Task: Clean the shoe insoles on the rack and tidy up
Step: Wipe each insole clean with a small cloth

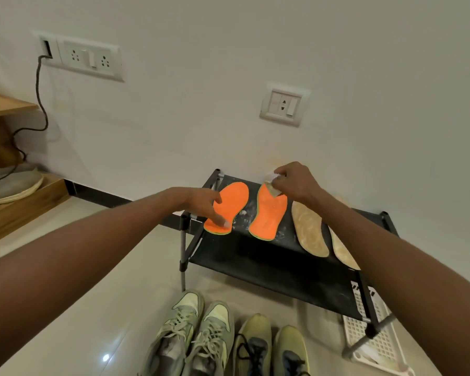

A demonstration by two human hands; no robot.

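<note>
Fingers [223, 221] of left hand [201, 202] extended, tips pressing heel end of left orange insole [232, 204]. Right hand [296, 183] pinches a small whitish wad [272, 183] (cloth or tissue, cannot tell) over toe of second orange insole [269, 215]. Both lie on black shoe rack [269, 264], beside two tan insoles [310, 229]. White powdery smears between them. Sneakers [201, 340] on floor below.
</note>
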